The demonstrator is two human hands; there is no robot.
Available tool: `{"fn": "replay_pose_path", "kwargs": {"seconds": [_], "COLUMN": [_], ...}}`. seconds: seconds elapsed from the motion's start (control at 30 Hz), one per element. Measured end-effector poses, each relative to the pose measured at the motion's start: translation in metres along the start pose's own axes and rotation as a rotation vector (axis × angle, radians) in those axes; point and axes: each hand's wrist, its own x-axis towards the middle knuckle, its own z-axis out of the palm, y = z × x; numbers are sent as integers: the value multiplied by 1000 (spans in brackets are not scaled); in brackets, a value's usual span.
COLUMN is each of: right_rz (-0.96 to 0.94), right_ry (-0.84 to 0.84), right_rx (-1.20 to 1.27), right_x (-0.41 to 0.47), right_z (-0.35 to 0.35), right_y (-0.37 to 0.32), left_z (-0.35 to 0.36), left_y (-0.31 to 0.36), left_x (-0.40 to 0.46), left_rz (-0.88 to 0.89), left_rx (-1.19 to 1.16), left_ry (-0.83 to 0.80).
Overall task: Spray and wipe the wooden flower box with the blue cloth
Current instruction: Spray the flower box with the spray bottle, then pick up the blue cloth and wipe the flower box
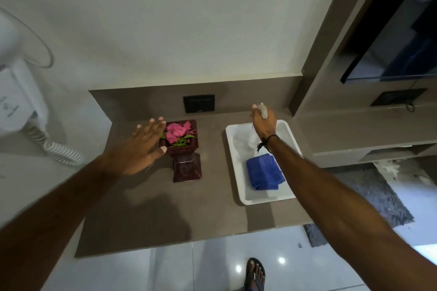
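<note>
Right hand point(264, 123) grip clamps spray bottle point(263, 111) over tray point(238, 186); left hand point(144, 146) spread, beside flower box point(185, 160) at 9 o'clock; risk: mist soaks petals point(177, 131), blue cloth point(264, 171) untouched

One wooden flower box point(185, 149) sits on the counter point(146, 208) — one white tray point(264, 196) too, holding one blue cloth point(264, 171) and one spray bottle point(262, 111); two hands — left hand point(144, 146), right hand point(264, 123).

Flower box point(185, 156): I see dark reddish wood, upright on a flared pedestal, pink petals and green leaves inside — left of the white tray point(267, 197).
Blue cloth point(264, 171): folded, lying flat inside the tray.
Spray bottle point(254, 133): clear, white-nozzled — upright at the tray's far end.
</note>
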Motion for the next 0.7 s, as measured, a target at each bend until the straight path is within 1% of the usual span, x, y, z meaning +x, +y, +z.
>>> {"fn": "replay_pose_path", "kwargs": {"seconds": [0.1,0.27,0.33,0.47,0.6,0.63,0.7], "right_rz": [-2,48,86,202,293,290,266], "right_ry": [-46,-83,-123,-206,-358,-368,-336], "right_rx": [-68,-51,-115,-472,-799,-864,-932], "right_x": [12,18,16,-9,-44,-51,-58], "right_z": [1,-8,-19,-50,-66,-65,-61], "right_y": [15,27,28,47,77,83,90], "left_z": [3,2,-1,-8,-12,-12,-13], "left_y": [-1,4,6,10,11,11,9], "left_x": [0,-1,-2,-6,-7,-6,-5], "left_rz": [-2,-18,-23,-15,-20,-18,-10], "left_rx": [-34,-39,-37,-55,-33,-31,-29], "left_ry": [19,24,13,-9,-32,-35,-44]}}
